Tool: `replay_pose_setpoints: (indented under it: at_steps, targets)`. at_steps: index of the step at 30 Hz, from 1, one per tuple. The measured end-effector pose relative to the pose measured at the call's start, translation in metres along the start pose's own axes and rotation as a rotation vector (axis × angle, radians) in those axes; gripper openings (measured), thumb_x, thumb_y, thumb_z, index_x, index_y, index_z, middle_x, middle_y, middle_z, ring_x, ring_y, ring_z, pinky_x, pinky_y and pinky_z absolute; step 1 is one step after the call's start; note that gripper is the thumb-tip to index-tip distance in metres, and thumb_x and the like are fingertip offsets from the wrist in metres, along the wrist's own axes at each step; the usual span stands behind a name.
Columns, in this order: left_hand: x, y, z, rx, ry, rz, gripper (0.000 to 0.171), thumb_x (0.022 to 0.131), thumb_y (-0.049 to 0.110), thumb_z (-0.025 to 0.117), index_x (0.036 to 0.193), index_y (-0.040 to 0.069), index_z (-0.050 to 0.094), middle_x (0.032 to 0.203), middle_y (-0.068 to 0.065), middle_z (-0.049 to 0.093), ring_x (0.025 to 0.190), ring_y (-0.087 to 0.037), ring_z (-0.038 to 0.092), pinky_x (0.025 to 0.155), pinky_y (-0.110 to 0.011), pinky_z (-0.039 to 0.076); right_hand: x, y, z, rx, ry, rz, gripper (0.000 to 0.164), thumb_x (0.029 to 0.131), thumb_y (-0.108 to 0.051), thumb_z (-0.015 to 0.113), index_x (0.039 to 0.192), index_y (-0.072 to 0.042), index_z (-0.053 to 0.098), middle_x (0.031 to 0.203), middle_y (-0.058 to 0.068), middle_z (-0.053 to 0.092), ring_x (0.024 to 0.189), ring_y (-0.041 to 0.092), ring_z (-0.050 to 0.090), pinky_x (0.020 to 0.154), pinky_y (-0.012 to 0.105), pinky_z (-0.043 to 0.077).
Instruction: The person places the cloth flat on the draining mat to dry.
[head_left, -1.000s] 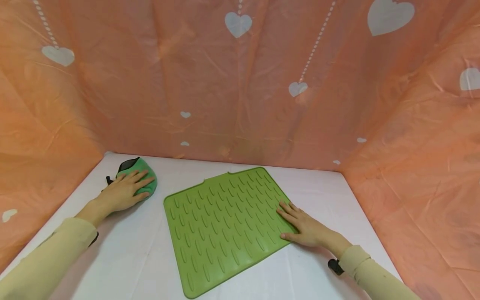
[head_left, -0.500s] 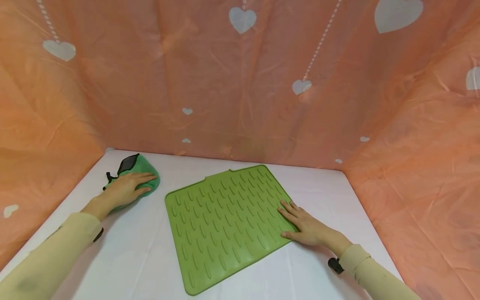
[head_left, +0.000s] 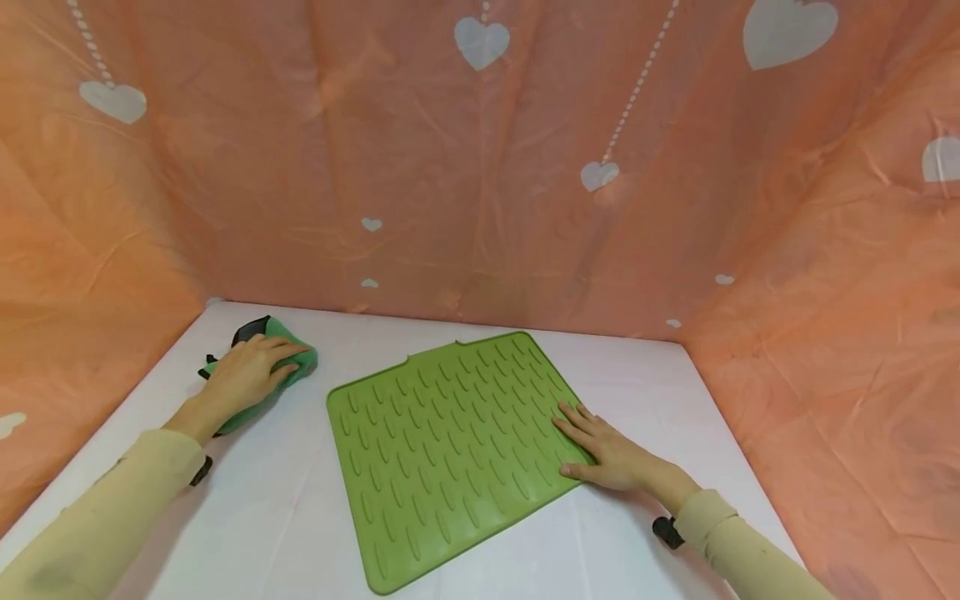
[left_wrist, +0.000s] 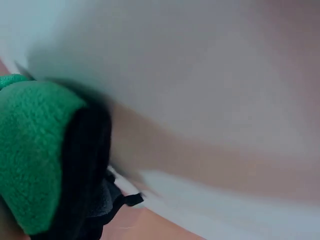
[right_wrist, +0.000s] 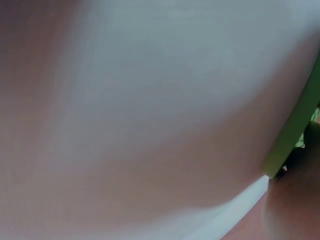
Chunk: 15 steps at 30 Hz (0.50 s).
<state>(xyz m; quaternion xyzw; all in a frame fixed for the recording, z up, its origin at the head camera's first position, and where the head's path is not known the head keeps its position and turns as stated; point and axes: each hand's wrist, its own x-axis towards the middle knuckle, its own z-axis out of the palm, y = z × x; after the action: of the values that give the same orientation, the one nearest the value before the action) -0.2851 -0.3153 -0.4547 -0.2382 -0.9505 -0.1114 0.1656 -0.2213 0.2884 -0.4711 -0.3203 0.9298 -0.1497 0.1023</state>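
Observation:
At the far left of the white table, my left hand (head_left: 243,377) grips a green fleecy cloth piece (head_left: 303,360) with black trim and straps, its fingers and thumb bunching the fabric. In the left wrist view the fuzzy green fleece (left_wrist: 30,150) and its black edging show close up; its exact kind is unclear. A green silicone mat (head_left: 450,450) with rows of raised oval ridges lies tilted in the middle. My right hand (head_left: 611,454) rests spread on the mat's right edge. From the right wrist, only the mat's rim (right_wrist: 295,125) and part of the hand appear.
The white tabletop (head_left: 247,517) reaches back to an orange curtain (head_left: 420,167) printed with white hearts. That curtain also closes off the left and right sides. The mat has a notched tab along its back edge.
My left hand has gone from lying flat on the green fleecy piece to bunching it in its fingers, and the piece has crumpled. The right hand and the mat stay put.

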Motion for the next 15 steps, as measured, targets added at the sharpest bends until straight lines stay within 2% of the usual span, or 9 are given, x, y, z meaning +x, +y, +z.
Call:
replay_pose_setpoints:
  at_steps: [3, 9, 15]
  targets:
    - [0.005, 0.005, -0.005, -0.024, 0.028, -0.009, 0.037, 0.095, 0.009, 0.075, 0.131, 0.007, 0.071, 0.128, -0.022, 0.068, 0.111, -0.045, 0.061, 0.089, -0.064, 0.048, 0.0, -0.001, -0.001, 0.0, 0.012, -0.003, 0.081, 0.102, -0.052, 0.062, 0.164, -0.009, 0.031, 0.172, 0.017, 0.017, 0.155, 0.049, 0.013, 0.121, 0.067, 0.019]
    - [0.014, 0.018, -0.016, -0.084, 0.066, -0.028, 0.037, 0.098, 0.011, 0.072, 0.135, 0.009, 0.069, 0.13, -0.02, 0.066, 0.114, -0.042, 0.059, 0.092, -0.063, 0.047, -0.001, -0.002, -0.001, 0.009, 0.007, 0.005, 0.082, 0.102, -0.051, 0.062, 0.164, -0.008, 0.03, 0.172, 0.017, 0.016, 0.156, 0.047, 0.011, 0.122, 0.066, 0.017]
    - [0.026, 0.037, -0.024, -0.112, 0.122, -0.011, 0.038, 0.097, 0.01, 0.073, 0.135, 0.009, 0.069, 0.132, -0.019, 0.065, 0.116, -0.042, 0.058, 0.094, -0.063, 0.046, -0.001, -0.003, -0.001, -0.003, -0.002, 0.009, 0.081, 0.103, -0.052, 0.061, 0.164, -0.008, 0.031, 0.172, 0.017, 0.016, 0.156, 0.047, 0.011, 0.123, 0.065, 0.017]
